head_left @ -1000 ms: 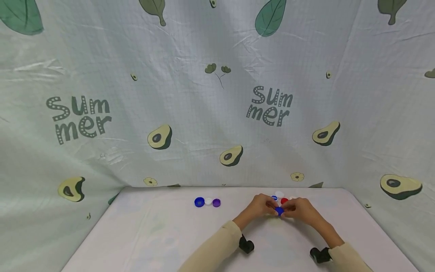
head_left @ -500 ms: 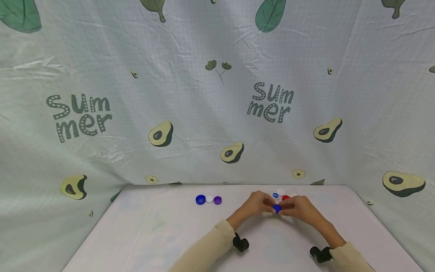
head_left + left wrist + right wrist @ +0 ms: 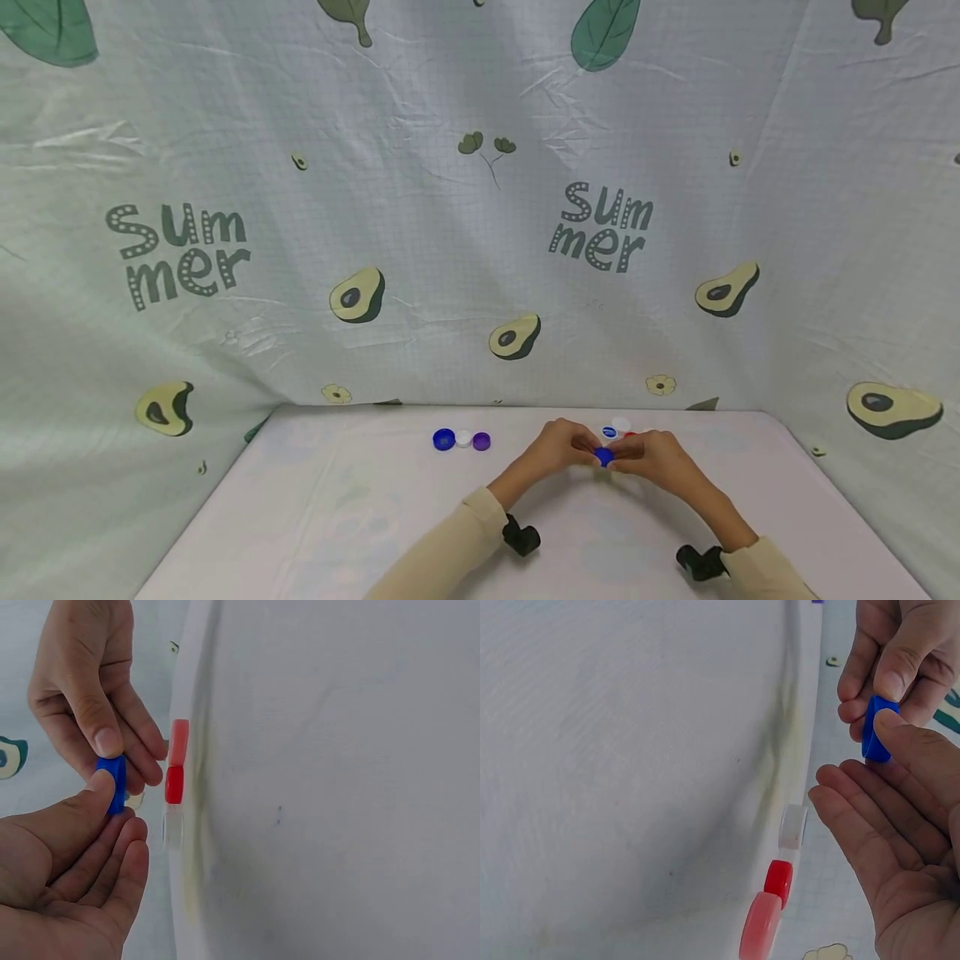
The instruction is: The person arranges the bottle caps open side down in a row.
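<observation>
A blue bottle cap is held between both hands above the far right part of the table. My left hand pinches its left side between thumb and fingers. From the other side my right hand pinches it as well. In the left wrist view the blue cap is seen nearly edge-on, with both thumbs on it. The right wrist view shows the cap's hollow side partly. Just behind the hands are a red cap, a pink cap and a clear-white cap.
Left of the hands, a blue cap, a white cap and a purple cap stand in a row on the white table. A white cap with a blue print lies behind the hands. A patterned curtain hangs behind.
Both hands have shifted a little to the left with the blue cap between them. The printed cap behind them shows more fully now. The head view has tilted slightly.
</observation>
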Available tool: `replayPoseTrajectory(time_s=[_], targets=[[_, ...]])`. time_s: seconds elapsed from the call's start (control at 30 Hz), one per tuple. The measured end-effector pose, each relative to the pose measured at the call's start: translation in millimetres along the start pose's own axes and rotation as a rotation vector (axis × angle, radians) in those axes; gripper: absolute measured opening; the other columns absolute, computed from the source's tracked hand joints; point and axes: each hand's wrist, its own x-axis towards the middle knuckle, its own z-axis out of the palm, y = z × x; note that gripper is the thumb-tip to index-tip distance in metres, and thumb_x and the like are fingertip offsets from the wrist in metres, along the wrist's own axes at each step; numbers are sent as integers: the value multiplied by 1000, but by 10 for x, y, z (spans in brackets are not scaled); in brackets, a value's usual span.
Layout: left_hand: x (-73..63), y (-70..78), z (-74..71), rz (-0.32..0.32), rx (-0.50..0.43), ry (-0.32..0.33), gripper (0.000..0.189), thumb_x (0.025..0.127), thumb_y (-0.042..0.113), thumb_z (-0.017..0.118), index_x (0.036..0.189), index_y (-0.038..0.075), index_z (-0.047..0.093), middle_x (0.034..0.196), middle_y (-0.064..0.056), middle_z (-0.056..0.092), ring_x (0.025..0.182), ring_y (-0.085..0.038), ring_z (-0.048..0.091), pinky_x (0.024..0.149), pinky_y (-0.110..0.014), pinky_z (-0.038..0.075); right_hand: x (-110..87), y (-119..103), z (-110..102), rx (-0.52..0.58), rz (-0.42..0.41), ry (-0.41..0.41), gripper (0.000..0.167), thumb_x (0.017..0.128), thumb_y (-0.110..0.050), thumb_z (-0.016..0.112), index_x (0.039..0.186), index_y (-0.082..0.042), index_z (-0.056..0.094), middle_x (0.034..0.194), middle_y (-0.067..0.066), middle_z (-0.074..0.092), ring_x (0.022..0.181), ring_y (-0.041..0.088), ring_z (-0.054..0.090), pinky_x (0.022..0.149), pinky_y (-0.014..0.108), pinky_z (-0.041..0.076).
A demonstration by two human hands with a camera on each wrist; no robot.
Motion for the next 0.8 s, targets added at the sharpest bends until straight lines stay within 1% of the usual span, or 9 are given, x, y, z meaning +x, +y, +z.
replayPoseTrajectory(time_s=[0.17,0.37,0.6,0.8], targets=[[-22,-3,-44,-8,-21,4,20,87,6,80,105,1,76,97,-5,78,84,-6,71,76,-14,54,21,-63,-3,22,8,6,27,88,-18,81,108,0,77,100,10,77,92,23,75,74,28,60],[-62,-8,-87,-37,-46,15,20,87,8,80,106,2,76,96,-3,77,82,-4,69,76,-17,55,48,-99,16,42,0,9,29,88,-17,81,109,2,76,97,10,78,88,22,75,72,28,60],[-103,-23,-150,-32,-44,30,18,89,10,78,107,4,76,94,0,76,82,-2,67,75,-17,54,101,-86,56,33,-10,22,34,88,-23,81,111,1,76,96,7,78,87,17,75,72,25,59],[-141,-14,-214,-37,-44,36,20,89,11,79,108,5,76,95,-1,76,83,-4,67,76,-17,54,143,-107,72,39,-24,26,34,88,-26,80,111,0,77,97,7,78,88,19,75,73,28,60]])
